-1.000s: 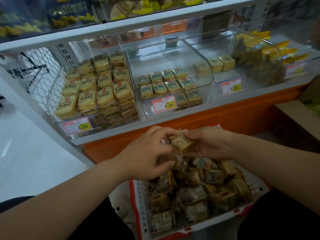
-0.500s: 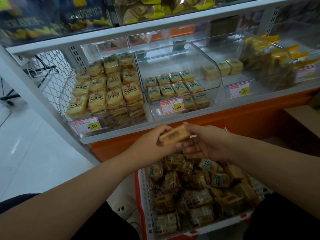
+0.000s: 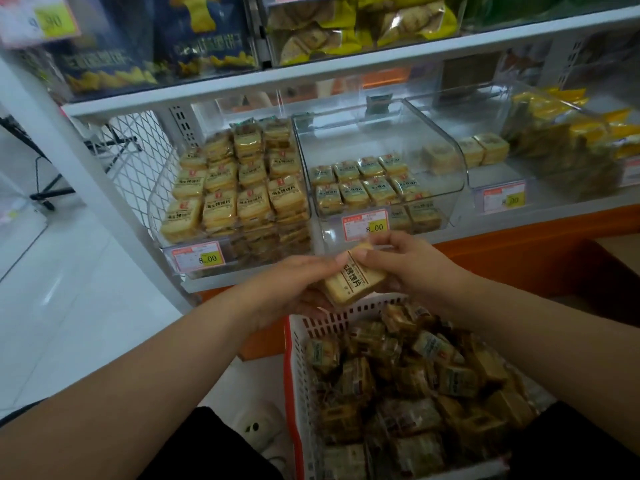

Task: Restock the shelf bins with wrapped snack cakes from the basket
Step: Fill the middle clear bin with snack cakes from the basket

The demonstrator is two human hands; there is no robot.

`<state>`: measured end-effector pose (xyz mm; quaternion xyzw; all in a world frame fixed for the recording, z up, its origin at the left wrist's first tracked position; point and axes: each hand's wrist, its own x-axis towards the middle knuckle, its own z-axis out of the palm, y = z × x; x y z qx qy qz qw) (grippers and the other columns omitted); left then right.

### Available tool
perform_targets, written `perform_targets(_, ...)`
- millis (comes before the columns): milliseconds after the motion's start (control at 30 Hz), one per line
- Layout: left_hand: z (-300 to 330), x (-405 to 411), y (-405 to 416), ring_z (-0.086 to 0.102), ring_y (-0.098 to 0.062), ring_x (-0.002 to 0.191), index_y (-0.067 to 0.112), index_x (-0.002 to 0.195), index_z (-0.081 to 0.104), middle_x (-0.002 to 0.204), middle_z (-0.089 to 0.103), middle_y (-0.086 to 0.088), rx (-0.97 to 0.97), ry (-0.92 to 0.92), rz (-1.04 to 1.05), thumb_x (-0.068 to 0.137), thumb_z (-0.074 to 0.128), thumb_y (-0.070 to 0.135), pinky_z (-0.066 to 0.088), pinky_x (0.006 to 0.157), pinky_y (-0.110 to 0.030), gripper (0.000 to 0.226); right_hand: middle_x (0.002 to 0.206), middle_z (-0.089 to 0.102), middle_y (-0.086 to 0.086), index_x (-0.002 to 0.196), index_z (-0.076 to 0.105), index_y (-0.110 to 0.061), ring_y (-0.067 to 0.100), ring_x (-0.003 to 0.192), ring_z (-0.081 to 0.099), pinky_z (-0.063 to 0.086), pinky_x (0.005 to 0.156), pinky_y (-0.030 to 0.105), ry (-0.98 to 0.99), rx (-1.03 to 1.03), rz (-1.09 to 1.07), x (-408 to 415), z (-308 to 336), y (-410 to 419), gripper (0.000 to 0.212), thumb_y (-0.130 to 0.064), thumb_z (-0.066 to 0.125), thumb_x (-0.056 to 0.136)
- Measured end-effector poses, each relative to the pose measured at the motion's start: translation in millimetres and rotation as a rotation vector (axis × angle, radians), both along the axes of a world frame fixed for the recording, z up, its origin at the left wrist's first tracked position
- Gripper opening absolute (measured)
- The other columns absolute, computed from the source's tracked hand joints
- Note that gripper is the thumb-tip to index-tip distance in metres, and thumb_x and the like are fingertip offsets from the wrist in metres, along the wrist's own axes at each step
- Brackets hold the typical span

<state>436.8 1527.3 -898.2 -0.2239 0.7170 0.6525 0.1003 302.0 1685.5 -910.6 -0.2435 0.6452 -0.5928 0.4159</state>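
Observation:
A wrapped yellow snack cake (image 3: 355,283) with dark lettering is held between both hands above the far rim of the basket. My left hand (image 3: 294,282) cups it from below and the left, palm up. My right hand (image 3: 405,261) pinches its upper right end with thumb and fingers. The white and red basket (image 3: 298,368) below holds several wrapped cakes. The left clear bin (image 3: 221,254) on the shelf is stacked high with cakes. The middle clear bin (image 3: 450,168) holds a low layer of cakes with room above.
A third bin (image 3: 502,188) to the right holds a few pale cakes, and yellow packets (image 3: 581,140) lie further right. Bagged snacks (image 3: 346,26) fill the upper shelf. White floor (image 3: 69,299) lies to the left. An orange base (image 3: 519,258) runs under the shelf.
Both hands lifted one cake out of the basket and raised it toward the shelf front. The cake now lies flatter in my left palm, label up.

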Motion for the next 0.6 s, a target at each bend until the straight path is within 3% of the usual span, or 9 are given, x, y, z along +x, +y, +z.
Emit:
perform_targets(100,16.7,-0.8,-11.9,0.066,-0.01,0.094,0.024,0.112,0.064,0.108,0.07,0.002,-0.389,0.112,0.009,0.079,0.075,0.041,0.055,0.079,-0.025,0.038,0.106,0.071,0.01,0.109,0.058,-0.017,0.024,0.091,0.073,0.058,0.087,0.047,0.089,0.014,-0.068,-1.3,1.7,-7.5,0.052,-0.037,0.081,0.067)
perform_targets(167,31.8,0.8,-20.8,0.06,-0.007,0.108,0.032,0.129,0.051,0.128,0.057,0.006,-0.495,0.204,-0.065,0.079,0.081,0.027,0.054,0.089,-0.025,0.058,0.097,0.074,0.008,0.103,0.059,-0.018,0.025,0.088,0.073,0.058,0.085,0.047,0.181,0.026,-0.095,-2.6,8.2,-16.3,0.039,-0.034,0.081,0.075)
perform_targets(233,46.7,3.9,-30.7,0.049,0.005,0.119,0.039,0.143,0.04,0.146,0.037,0.014,-0.61,0.262,-0.219,0.075,0.084,0.029,0.047,0.094,-0.013,0.082,0.09,0.075,0.003,0.1,0.06,-0.017,0.023,0.083,0.072,0.06,0.075,0.039,0.245,-0.001,-0.116,-6.3,18.8,-31.6,0.036,-0.039,0.078,0.077)
perform_targets(300,56.2,5.0,-45.2,0.028,0.024,0.122,0.045,0.151,0.026,0.152,0.015,0.031,-0.812,0.285,-0.314,0.074,0.084,0.036,0.028,0.091,0.007,0.097,0.081,0.075,-0.001,0.097,0.062,-0.013,0.015,0.071,0.069,0.054,0.06,0.028,0.272,-0.046,-0.116,-9.4,33.2,-52.7,0.036,-0.042,0.075,0.079)
perform_targets(367,63.6,7.0,-61.6,0.014,0.024,0.125,0.044,0.154,0.016,0.153,0.005,0.037,-0.967,0.317,-0.274,0.078,0.08,0.041,0.018,0.089,0.01,0.1,0.077,0.073,0.0,0.099,0.064,-0.006,0.013,0.068,0.064,0.049,0.06,0.027,0.225,-0.107,-0.103,-11.3,45.7,-78.4,0.037,-0.038,0.072,0.083)
perform_targets(467,69.7,10.7,-88.0,0.013,0.02,0.129,0.047,0.153,0.013,0.151,0.006,0.038,-1.054,0.384,-0.141,0.086,0.071,0.043,0.016,0.098,0.0,0.088,0.083,0.075,0.006,0.101,0.066,-0.003,0.019,0.077,0.069,0.056,0.066,0.029,0.122,-0.181,-0.046,-8.3,65.1,-121.2,0.032,-0.032,0.067,0.089)
perform_targets(533,69.6,10.3,-111.3,0.032,0.003,0.134,0.045,0.152,0.023,0.156,0.022,0.023,-1.031,0.398,-0.035,0.09,0.067,0.043,0.03,0.109,-0.017,0.076,0.081,0.074,0.005,0.101,0.066,-0.005,0.018,0.076,0.071,0.059,0.067,0.029,0.066,-0.258,-0.006,-8.2,75.6,-151.4,0.028,-0.031,0.061,0.094)
perform_targets(600,67.5,9.2,-136.9,0.047,-0.011,0.126,0.04,0.15,0.033,0.151,0.04,0.007,-1.044,0.384,0.089,0.091,0.065,0.042,0.042,0.107,-0.036,0.067,0.087,0.073,0.004,0.105,0.065,-0.008,0.019,0.082,0.071,0.06,0.072,0.034,0.208,-0.219,-0.019,-9.9,80.5,-181.4,0.035,-0.041,0.055,0.098)
